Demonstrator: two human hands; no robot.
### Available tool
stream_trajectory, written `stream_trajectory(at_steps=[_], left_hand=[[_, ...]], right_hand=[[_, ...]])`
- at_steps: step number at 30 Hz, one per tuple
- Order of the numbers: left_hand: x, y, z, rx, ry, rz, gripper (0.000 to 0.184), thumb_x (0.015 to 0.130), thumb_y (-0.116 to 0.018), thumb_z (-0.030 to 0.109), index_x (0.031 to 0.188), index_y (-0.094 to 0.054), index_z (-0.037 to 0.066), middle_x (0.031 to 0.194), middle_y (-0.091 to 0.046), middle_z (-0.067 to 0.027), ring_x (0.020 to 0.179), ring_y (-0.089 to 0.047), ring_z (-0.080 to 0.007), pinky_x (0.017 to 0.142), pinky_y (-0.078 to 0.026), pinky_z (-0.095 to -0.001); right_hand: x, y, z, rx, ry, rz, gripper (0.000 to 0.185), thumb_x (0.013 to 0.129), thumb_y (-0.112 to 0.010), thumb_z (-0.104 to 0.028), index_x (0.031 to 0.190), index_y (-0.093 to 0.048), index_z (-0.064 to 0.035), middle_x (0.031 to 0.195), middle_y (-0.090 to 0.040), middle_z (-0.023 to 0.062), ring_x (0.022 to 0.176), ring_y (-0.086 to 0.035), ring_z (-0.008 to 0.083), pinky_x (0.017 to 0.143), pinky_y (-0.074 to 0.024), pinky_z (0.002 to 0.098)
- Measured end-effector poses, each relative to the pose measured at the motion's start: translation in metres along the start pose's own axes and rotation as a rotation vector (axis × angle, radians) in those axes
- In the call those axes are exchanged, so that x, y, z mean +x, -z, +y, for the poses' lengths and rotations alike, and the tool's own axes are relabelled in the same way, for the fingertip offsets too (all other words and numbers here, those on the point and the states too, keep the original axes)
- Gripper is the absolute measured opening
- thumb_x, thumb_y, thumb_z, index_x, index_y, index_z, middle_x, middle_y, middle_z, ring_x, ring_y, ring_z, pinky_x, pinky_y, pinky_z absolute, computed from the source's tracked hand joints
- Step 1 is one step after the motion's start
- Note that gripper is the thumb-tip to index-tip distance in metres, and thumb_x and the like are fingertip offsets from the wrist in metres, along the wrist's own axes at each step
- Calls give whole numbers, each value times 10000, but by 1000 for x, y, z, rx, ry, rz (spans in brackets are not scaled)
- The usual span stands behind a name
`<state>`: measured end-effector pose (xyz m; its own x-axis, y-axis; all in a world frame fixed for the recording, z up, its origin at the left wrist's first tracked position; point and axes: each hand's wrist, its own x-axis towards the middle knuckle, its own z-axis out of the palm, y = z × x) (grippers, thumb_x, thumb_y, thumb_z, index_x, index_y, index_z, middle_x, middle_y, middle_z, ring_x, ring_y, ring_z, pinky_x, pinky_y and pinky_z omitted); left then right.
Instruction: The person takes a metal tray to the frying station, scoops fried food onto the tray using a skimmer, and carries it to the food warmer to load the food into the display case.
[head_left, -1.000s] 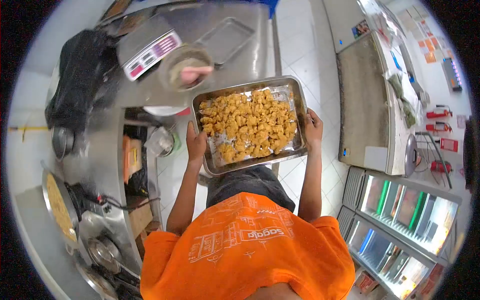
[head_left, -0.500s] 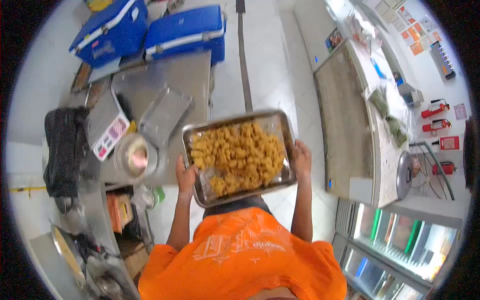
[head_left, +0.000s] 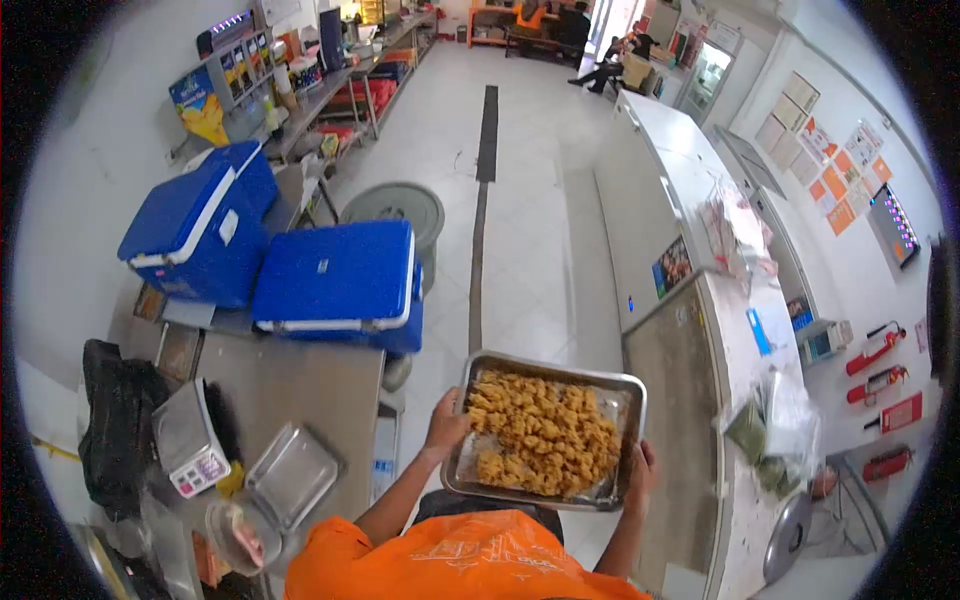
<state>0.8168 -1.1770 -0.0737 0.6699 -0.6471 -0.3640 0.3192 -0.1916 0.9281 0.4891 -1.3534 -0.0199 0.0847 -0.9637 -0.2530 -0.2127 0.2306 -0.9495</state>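
Observation:
A rectangular metal tray [head_left: 628, 400] is carried in front of my orange shirt, with golden fried pieces of food [head_left: 545, 435] heaped over much of its bottom. Gripping its left side is my left hand [head_left: 447, 425], the fingers partly hidden by the rim. On the opposite short side, my right hand [head_left: 641, 472] is closed round the edge. Bare metal shows along the tray's right end and corners.
To the left, a steel table bears blue coolers [head_left: 335, 275], a weighing scale [head_left: 190, 450], an unfilled tray [head_left: 292, 475] and a tub [head_left: 238, 538]. A lidded grey bin [head_left: 395, 215] stands beyond. White freezers [head_left: 650, 180] line the right; people [head_left: 610, 65] sit far off.
My view has lifted, showing more of the room ahead. The tray, still in both hands, now appears farther right and lower, tilted the other way.

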Motion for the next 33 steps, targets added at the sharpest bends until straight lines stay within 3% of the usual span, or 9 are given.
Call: stream_trajectory(at_steps=[2, 8, 12, 15, 16, 19, 22, 25, 33], left_hand=[[57, -37, 33, 68, -62, -143, 475, 673, -533, 13, 1143, -496, -52, 879, -616, -125, 717, -554, -170, 642, -443, -294], [224, -111, 51, 62, -32, -28, 438, 661, -543, 18, 1097, -524, -20, 821, -610, -96, 720, -572, -181, 647, -452, -305], [297, -118, 120, 81, -42, 98, 412, 687, -543, 16, 1096, -515, -21, 780, -602, -102, 624, -555, -164, 561, -439, -297], [345, -120, 180, -160, 56, 315, 413, 703, -531, -4, 1111, -479, -34, 764, -584, -89, 550, -513, -139, 483, -406, -298], [367, -114, 188, -142, 24, 296, 432, 705, -519, -17, 1130, -447, -51, 784, -576, -87, 567, -508, -142, 503, -409, -295], [442, -104, 203, -149, 23, 434, 409, 702, -486, -34, 1111, -483, -26, 807, -568, -78, 601, -500, -139, 539, -408, -285], [536, -90, 221, -220, -23, 372, 349, 684, -451, -60, 1022, -521, -4, 770, -546, -54, 604, -488, -140, 553, -397, -270], [621, -86, 273, 65, -112, 441, 286, 672, -437, -73, 934, -518, 5, 720, -515, -38, 560, -463, -136, 516, -376, -270], [881, -82, 381, -167, -90, 299, 234, 673, -475, -46, 891, -515, 29, 661, -480, -16, 543, -433, -117, 485, -347, -265]], right_hand=[[65, 2, -4, -36, -27, 103, 477, 856, -582, -235, 1216, -483, 61, 1226, -515, 182, 1133, -490, 260, 963, -367, 351], [246, -58, -47, -151, 12, 107, 437, 853, -563, -213, 1189, -505, 61, 1180, -541, 169, 1096, -508, 256, 928, -385, 352], [367, -125, -93, -59, 34, -161, 444, 841, -586, -254, 1161, -530, 49, 1112, -578, 156, 1031, -545, 246, 876, -419, 343], [468, -199, -119, -260, 21, -187, 411, 846, -583, -234, 1141, -538, 49, 1065, -591, 123, 962, -554, 201, 821, -428, 317], [467, -237, -172, -165, 61, -313, 381, 847, -583, -218, 1118, -549, 48, 1014, -598, 90, 872, -546, 156, 742, -428, 292], [543, -319, -194, -208, 202, -373, 345, 843, -584, -200, 1093, -570, 37, 925, -612, 64, 790, -530, 122, 682, -420, 263], [612, -396, -229, -266, 140, -490, 424, 845, -597, -207, 1147, -514, 79, 1059, -587, 115, 954, -548, 179, 824, -427, 291], [666, -465, -270, -200, 60, -458, 429, 841, -600, -211, 1148, -510, 74, 1055, -583, 122, 959, -547, 184, 826, -431, 298], [817, -610, -363, -132, -4, -331, 498, 840, -602, -237, 1210, -451, 61, 1140, -532, 141, 1047, -503, 211, 902, -395, 313]])
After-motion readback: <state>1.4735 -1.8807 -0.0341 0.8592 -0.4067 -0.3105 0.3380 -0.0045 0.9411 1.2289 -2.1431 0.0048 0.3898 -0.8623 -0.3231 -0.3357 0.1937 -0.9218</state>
